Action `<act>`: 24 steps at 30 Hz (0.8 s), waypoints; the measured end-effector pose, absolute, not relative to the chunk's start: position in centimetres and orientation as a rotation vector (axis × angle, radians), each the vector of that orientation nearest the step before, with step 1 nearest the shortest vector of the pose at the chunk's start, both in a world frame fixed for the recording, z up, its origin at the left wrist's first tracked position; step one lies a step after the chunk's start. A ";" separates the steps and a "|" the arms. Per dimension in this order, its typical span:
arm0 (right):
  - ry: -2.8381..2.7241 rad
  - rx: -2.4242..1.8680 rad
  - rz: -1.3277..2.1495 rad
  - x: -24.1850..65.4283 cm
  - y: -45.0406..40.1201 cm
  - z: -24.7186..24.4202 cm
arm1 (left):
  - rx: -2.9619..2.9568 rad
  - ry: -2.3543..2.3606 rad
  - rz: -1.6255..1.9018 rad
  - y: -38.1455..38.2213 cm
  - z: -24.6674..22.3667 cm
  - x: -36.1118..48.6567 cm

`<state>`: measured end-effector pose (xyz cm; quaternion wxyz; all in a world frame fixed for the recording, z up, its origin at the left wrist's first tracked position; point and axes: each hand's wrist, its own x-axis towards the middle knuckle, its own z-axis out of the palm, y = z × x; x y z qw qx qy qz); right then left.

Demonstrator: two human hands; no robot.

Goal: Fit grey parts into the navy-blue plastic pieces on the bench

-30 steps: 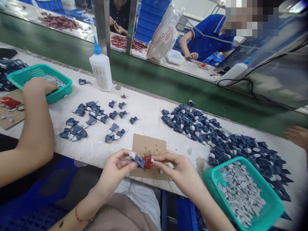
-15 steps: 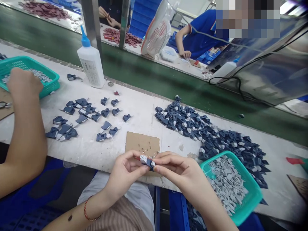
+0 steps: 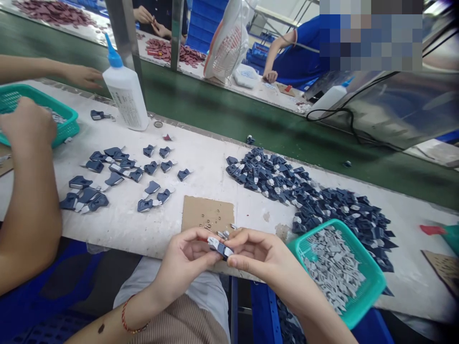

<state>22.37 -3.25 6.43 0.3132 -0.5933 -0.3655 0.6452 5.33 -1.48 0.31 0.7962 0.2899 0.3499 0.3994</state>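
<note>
Low in the middle of the head view, my left hand [image 3: 190, 253] pinches a small dark blue and white part [image 3: 220, 247] between thumb and fingers. My right hand [image 3: 251, 248] closes its thumb and fingers on the other end of the same part. Just beyond them lies a brown cardboard piece [image 3: 208, 211] with tiny metal bits and a few grey pieces on it. A green basket [image 3: 380, 282] of grey pieces stands beside my right forearm. Behind it spreads a large pile of dark blue parts [image 3: 333, 208].
More blue parts [image 3: 89, 196] are scattered at the left, near a white bottle [image 3: 126, 95] with a blue cap. Another person's arm [image 3: 32, 191] reaches to a second green basket [image 3: 73, 125]. Another hand [image 3: 82, 76] extends behind it. Across the green strip, other people sit at work.
The view has shifted slightly. The part between my hands now shows more of its length. Another person's hand has come in at the upper left, near the bottle.
</note>
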 end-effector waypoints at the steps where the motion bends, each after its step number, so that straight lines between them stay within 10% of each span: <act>1: -0.904 -1.528 1.737 22.4 -3.3 6.3 | 0.617 0.744 0.854 -1.5 0.4 5.3; 24: -0.669 -1.387 1.407 20.1 -4.1 2.8 | 0.525 0.641 0.771 -0.2 1.6 8.0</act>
